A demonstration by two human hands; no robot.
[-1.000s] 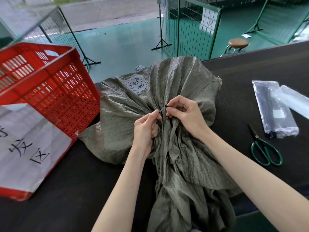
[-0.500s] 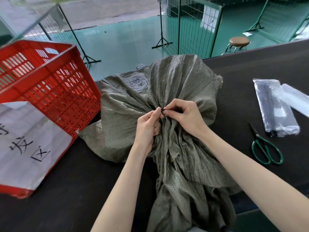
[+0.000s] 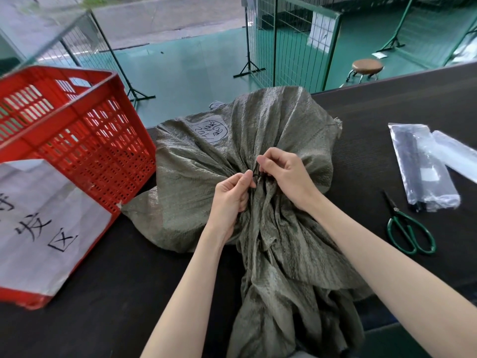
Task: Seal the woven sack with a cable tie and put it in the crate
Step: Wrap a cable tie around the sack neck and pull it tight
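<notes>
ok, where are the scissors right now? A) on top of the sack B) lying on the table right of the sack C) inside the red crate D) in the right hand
B: the green-handled scissors lie on the dark table, right of the sack, while both hands work the cable tie at its gathered neck.

The woven sack carries a handwritten mark inside a drawn oval, just beyond the grips; its digits look like "702" and the characters beside them are too small to read. A white paper sheet on the red crate, left of the grips, bears large black handwritten Chinese characters, the nearest reading "区".
</notes>
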